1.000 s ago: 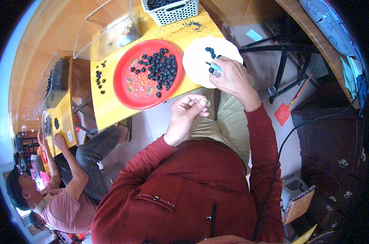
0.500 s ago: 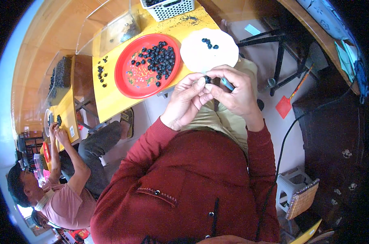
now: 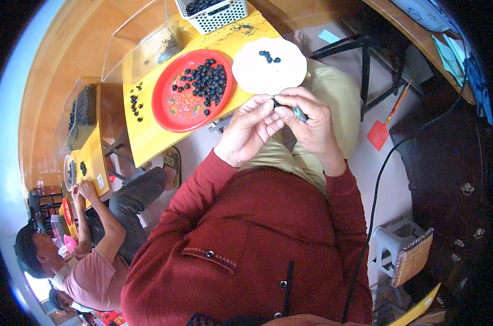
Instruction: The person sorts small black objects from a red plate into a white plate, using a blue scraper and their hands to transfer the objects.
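My left hand [image 3: 245, 129] pinches a small dark round bead [image 3: 276, 101] between thumb and fingertips, just off the near edge of the white plate. Closed around a slim tool with a teal handle [image 3: 300, 114], my right hand [image 3: 314, 122] meets the left at the bead. The tool's tip is hidden by my fingers. On the white plate [image 3: 257, 79] lie several dark beads [image 3: 269, 57]. To its left a red plate [image 3: 162, 111] with a printed pattern carries a heap of similar beads [image 3: 211, 81].
More dark pieces [image 3: 135, 103] lie at the yellow table's [image 3: 143, 138] left side. A white perforated basket [image 3: 219, 20] and a clear bin [image 3: 148, 51] stand at the far side. On the left a co-worker [image 3: 97, 271] handles small things. A grey stool [image 3: 390, 244] stands at right.
The view has shifted slightly, so table and plates sit a little further left. My hands stay together at the bead, with small finger movements. The co-worker's hands have shifted nearer their table's edge.
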A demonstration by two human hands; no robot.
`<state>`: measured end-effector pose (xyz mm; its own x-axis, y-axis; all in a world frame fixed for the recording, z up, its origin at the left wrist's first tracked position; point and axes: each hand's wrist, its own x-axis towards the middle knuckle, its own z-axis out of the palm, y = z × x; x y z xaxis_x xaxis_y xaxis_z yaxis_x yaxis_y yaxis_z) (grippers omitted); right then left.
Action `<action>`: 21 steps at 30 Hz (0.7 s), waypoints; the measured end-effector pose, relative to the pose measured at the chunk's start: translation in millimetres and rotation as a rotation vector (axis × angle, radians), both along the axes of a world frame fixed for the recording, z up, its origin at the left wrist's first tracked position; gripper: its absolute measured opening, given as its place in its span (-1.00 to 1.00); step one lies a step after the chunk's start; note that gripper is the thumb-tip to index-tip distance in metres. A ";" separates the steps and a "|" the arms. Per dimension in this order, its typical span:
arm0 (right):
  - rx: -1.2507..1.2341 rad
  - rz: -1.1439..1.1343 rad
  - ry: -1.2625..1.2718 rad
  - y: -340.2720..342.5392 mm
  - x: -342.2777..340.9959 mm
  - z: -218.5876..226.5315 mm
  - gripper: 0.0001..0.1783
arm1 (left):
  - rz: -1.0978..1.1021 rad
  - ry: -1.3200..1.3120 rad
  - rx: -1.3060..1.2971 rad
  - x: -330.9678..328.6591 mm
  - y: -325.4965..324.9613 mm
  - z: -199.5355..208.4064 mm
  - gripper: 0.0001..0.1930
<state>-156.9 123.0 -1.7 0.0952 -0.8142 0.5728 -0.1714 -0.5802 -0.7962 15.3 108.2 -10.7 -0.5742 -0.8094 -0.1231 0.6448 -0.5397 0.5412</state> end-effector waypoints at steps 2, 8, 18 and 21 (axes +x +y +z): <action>-0.026 -0.029 0.029 2.7 -1.1 2.1 -0.75 | -0.021 0.013 -0.026 -1.2 -1.4 -1.6 -0.81; -0.015 -0.101 0.012 13.6 -5.9 3.4 -0.74 | -0.052 -0.016 -0.071 -8.9 -1.6 -2.2 -0.84; -0.053 -0.210 -0.056 23.8 -6.7 -2.9 -0.80 | -0.017 -0.103 -0.108 -18.6 4.1 6.3 -0.86; -0.016 -0.214 -0.052 27.8 -11.9 -3.6 -0.81 | -0.021 -0.177 -0.208 -20.6 5.0 6.5 -0.86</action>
